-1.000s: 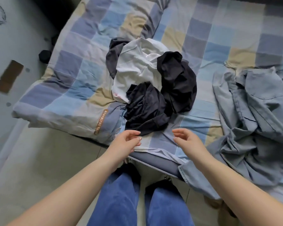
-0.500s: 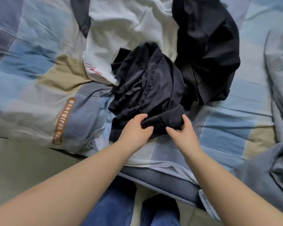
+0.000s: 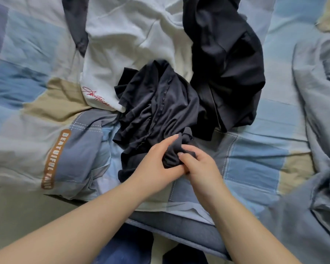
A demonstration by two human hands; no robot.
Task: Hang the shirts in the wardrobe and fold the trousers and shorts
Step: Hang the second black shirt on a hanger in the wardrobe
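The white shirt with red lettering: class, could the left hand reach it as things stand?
Probably not at once: the left hand grips the dark garment; the white shirt lies uncovered just beyond.

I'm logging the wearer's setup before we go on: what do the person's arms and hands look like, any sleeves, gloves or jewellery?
Both arms are bare from the frame's edge to the wrist, with no sleeve in view. The left hand and right hand wear no gloves, and no rings, watch or bracelets show. The fingernails look short and unpainted. Blue trousers show below the arms.
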